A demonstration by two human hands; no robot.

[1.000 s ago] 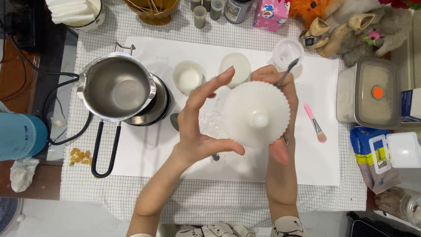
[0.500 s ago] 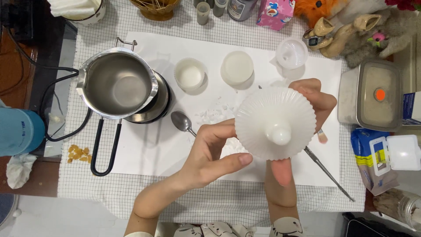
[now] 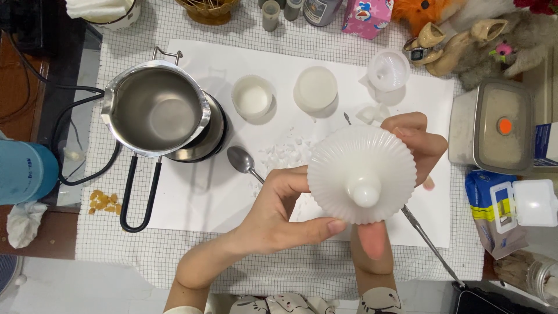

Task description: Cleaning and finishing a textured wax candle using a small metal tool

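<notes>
Both hands hold a white ribbed, round silicone mould (image 3: 360,171) with a knob at its middle, lifted above the white paper sheet (image 3: 203,192). My left hand (image 3: 282,212) grips its left and lower rim with thumb and fingers. My right hand (image 3: 415,145) wraps around its right side from behind, the thumb showing below. A metal spoon (image 3: 243,161) lies on the paper just left of the mould, next to white wax crumbs (image 3: 285,152). A thin metal tool (image 3: 427,238) lies under my right hand.
A steel pot (image 3: 154,110) with a black handle sits on a small heater at left. Two white cups (image 3: 253,96) (image 3: 317,87) and a clear funnel-like cup (image 3: 388,70) stand behind. A lidded container (image 3: 500,125) and a blue-yellow packet (image 3: 494,209) lie right. A blue bottle (image 3: 23,171) lies far left.
The mould has moved right and nearer the camera and tipped slightly. My left hand closed from spread fingers onto its rim. The spoon and the thin tool have come into view.
</notes>
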